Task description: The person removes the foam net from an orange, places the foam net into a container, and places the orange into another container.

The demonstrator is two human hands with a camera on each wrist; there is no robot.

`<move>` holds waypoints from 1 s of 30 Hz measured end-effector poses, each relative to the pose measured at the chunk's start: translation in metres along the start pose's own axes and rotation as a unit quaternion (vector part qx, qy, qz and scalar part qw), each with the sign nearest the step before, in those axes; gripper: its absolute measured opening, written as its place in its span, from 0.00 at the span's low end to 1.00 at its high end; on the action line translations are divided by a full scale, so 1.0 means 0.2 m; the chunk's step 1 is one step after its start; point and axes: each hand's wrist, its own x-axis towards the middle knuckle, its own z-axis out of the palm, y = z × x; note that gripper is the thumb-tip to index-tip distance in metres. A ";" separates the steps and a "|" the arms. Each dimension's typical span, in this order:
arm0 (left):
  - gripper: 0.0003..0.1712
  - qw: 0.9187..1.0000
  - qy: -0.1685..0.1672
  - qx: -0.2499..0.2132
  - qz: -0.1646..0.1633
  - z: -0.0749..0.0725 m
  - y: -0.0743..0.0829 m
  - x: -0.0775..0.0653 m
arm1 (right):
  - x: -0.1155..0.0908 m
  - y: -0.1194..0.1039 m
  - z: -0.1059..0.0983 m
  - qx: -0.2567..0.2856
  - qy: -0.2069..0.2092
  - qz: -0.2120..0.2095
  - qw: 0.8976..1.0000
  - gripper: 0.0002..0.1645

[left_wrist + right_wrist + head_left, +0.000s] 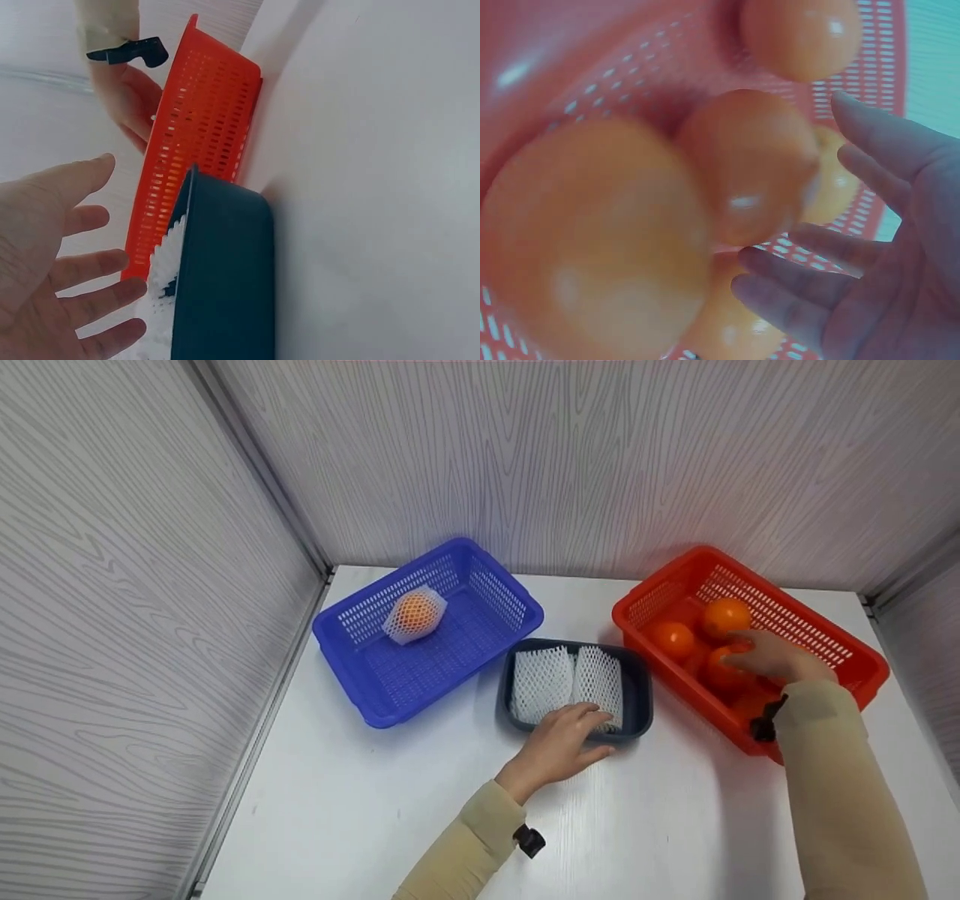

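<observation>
My right hand (pixel 776 656) reaches into the red basket (pixel 874 675), its fingers spread around an orange (pixel 746 165) in the right wrist view, the thumb apart from the other fingers. Several oranges lie in that basket, one large and close (pixel 592 240) to the wrist camera. Over the front rim of a small dark blue tub (pixel 639 697), my left hand (pixel 559 746) hovers with its fingers apart. White foam net sleeves (pixel 541 679) lie side by side in the tub, and the left fingertips (pixel 131 330) are close to them. Nothing is in the left palm.
A blue basket (pixel 442 690) stands at the left with one orange in a white foam net (pixel 416 615) inside. The tub sits between both baskets on the white table (pixel 337 810). Wood-patterned panels (pixel 562 465) enclose the back and sides.
</observation>
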 end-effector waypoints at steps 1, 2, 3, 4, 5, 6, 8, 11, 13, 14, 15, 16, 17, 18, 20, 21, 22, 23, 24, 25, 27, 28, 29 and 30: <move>0.28 1.000 0.005 -0.003 -0.001 -0.01 -0.01 0.00 | 0.00 -0.01 -0.01 -0.009 0.007 -0.011 1.000 0.56; 0.28 1.000 0.011 -0.006 -0.002 -0.02 -0.02 -0.01 | -0.01 -0.02 -0.01 -0.037 0.018 -0.030 0.999 0.55; 0.28 1.000 0.017 -0.009 -0.003 -0.03 -0.02 -0.02 | -0.01 -0.03 -0.02 -0.056 0.028 -0.045 0.997 0.55; 0.28 1.000 0.022 -0.011 -0.004 -0.04 -0.03 -0.02 | -0.02 -0.04 -0.02 -0.064 0.037 -0.055 0.996 0.54; 0.28 1.000 0.026 -0.016 -0.005 -0.05 -0.04 -0.03 | -0.02 -0.06 -0.01 -0.078 0.046 -0.069 0.993 0.54; 0.27 0.999 0.031 -0.021 -0.006 -0.06 -0.05 -0.03 | -0.03 -0.07 -0.01 -0.087 0.053 -0.079 0.992 0.54; 0.27 0.999 0.041 -0.029 -0.008 -0.09 -0.07 -0.04 | -0.05 -0.11 0.00 -0.101 0.066 -0.092 0.988 0.54; 0.27 0.997 0.059 -0.039 -0.011 -0.14 -0.10 -0.06 | -0.09 -0.17 0.04 -0.108 0.084 -0.104 0.985 0.55; 0.27 0.997 0.070 -0.040 -0.019 -0.16 -0.13 -0.07 | -0.11 -0.21 0.07 -0.111 0.093 -0.107 0.984 0.55; 0.27 0.996 0.076 -0.041 -0.025 -0.17 -0.14 -0.07 | -0.11 -0.23 0.09 -0.116 0.099 -0.115 0.982 0.54; 0.27 0.995 0.080 -0.041 -0.031 -0.19 -0.16 -0.08 | -0.11 -0.25 0.11 -0.121 0.103 -0.124 0.980 0.54; 0.27 0.995 0.085 -0.041 -0.035 -0.20 -0.17 -0.09 | -0.12 -0.27 0.13 -0.126 0.108 -0.135 0.977 0.52; 0.28 0.994 0.089 -0.041 -0.040 -0.21 -0.19 -0.09 | -0.12 -0.29 0.15 -0.131 0.113 -0.145 0.974 0.50; 0.28 0.994 0.093 -0.042 -0.044 -0.22 -0.20 -0.10 | -0.12 -0.31 0.17 -0.135 0.117 -0.157 0.971 0.49; 0.27 0.992 0.104 -0.047 -0.050 -0.25 -0.23 -0.11 | -0.12 -0.35 0.22 -0.142 0.127 -0.181 0.965 0.45; 0.27 0.991 0.109 -0.049 -0.053 -0.26 -0.25 -0.12 | -0.12 -0.37 0.24 -0.144 0.130 -0.188 0.963 0.44; 0.27 0.990 0.115 -0.050 -0.057 -0.27 -0.26 -0.13 | -0.12 -0.39 0.27 -0.147 0.134 -0.194 0.961 0.43; 0.27 0.989 0.120 -0.052 -0.062 -0.28 -0.28 -0.14 | -0.12 -0.40 0.29 -0.148 0.136 -0.202 0.959 0.42; 0.27 0.988 0.125 -0.053 -0.067 -0.29 -0.29 -0.15 | -0.12 -0.42 0.32 -0.150 0.139 -0.211 0.956 0.41; 0.27 0.987 0.131 -0.054 -0.072 -0.30 -0.31 -0.16 | -0.12 -0.44 0.35 -0.152 0.141 -0.220 0.953 0.41; 0.28 0.985 0.138 -0.056 -0.087 -0.32 -0.34 -0.18 | -0.11 -0.47 0.41 -0.152 0.141 -0.240 0.948 0.39; 0.28 0.984 0.140 -0.058 -0.094 -0.33 -0.35 -0.19 | -0.11 -0.49 0.44 -0.150 0.140 -0.251 0.946 0.38; 0.28 0.983 0.142 -0.060 -0.100 -0.34 -0.37 -0.20 | -0.11 -0.51 0.47 -0.145 0.139 -0.261 0.944 0.38; 0.28 0.982 0.144 -0.063 -0.107 -0.35 -0.38 -0.21 | -0.11 -0.52 0.50 -0.141 0.138 -0.269 0.943 0.38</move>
